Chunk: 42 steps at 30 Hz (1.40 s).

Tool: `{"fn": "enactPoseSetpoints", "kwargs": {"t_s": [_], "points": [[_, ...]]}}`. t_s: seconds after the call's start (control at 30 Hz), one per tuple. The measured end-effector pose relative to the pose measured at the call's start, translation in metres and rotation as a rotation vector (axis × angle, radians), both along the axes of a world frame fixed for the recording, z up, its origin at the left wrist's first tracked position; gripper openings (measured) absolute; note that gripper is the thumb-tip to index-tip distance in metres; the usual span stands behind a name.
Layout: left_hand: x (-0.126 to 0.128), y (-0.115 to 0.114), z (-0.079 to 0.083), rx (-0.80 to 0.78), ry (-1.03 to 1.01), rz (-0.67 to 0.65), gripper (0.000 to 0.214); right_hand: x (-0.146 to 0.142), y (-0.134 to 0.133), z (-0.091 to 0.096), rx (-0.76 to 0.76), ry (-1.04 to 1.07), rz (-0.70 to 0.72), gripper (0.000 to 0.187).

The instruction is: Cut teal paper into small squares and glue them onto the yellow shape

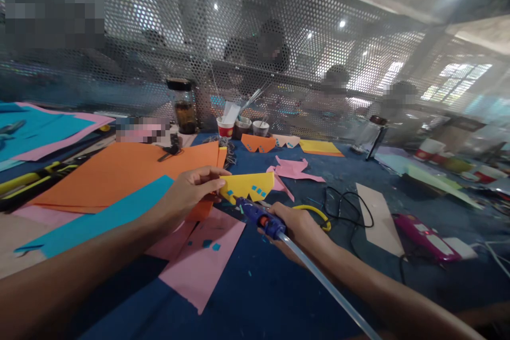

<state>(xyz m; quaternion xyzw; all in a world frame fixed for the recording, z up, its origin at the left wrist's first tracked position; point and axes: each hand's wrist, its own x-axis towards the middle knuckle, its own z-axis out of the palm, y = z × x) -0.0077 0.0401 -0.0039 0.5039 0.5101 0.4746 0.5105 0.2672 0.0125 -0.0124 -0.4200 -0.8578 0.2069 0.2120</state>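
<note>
My left hand [197, 188] pinches the left end of a yellow paper cutout [241, 185] with notches along its lower edge and small blue squares on it. In my right hand [297, 223] is a blue glue gun [261, 218], its nozzle at the cutout's lower edge; whether it touches I cannot tell. A long clear glue stick [326, 281] sticks out of the gun's back. Below lies a pink paper sheet [207, 265] bearing a few small blue squares [207, 244]. Past the cutout are a similar orange cutout [258, 143] and a pale pink one [286, 141].
Orange sheets [107, 175] and a blue paper strip [115, 212] lie left. Pink scraps [297, 168], a black cord [342, 212] and a magenta device [428, 238] lie right. A jar [184, 109] and paper cups [226, 128] stand along the perforated metal screen [247, 26]; people are beyond it.
</note>
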Motion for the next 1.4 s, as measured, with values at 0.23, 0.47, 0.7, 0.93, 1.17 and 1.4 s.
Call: {"fn": "enactPoseSetpoints", "kwargs": {"t_s": [0.23, 0.47, 0.7, 0.93, 1.17, 1.4], "points": [[0.0018, -0.0010, 0.0032, -0.001, 0.011, 0.015, 0.033, 0.0003, 0.0010, -0.0012, 0.032, -0.019, -0.007, 0.014], [0.0011, -0.0016, 0.0048, -0.001, 0.023, 0.030, 0.034, 0.0009, 0.0022, -0.0058, 0.030, -0.007, -0.003, 0.014], [0.0007, -0.0007, 0.0034, 0.006, 0.033, 0.014, 0.032, 0.0011, 0.0030, -0.0065, 0.058, -0.001, -0.002, 0.015], [0.0004, -0.0001, 0.0023, 0.009, 0.021, 0.002, 0.033, 0.0004, 0.0024, -0.0066, 0.056, -0.003, -0.008, 0.014], [-0.0002, -0.0001, 0.0017, 0.002, 0.005, 0.012, 0.032, 0.0009, 0.0046, -0.0092, 0.066, -0.008, -0.003, 0.015], [0.0007, -0.0017, 0.0048, -0.016, -0.001, 0.010, 0.032, -0.0003, 0.0019, -0.0059, 0.059, -0.020, -0.023, 0.015]]}}
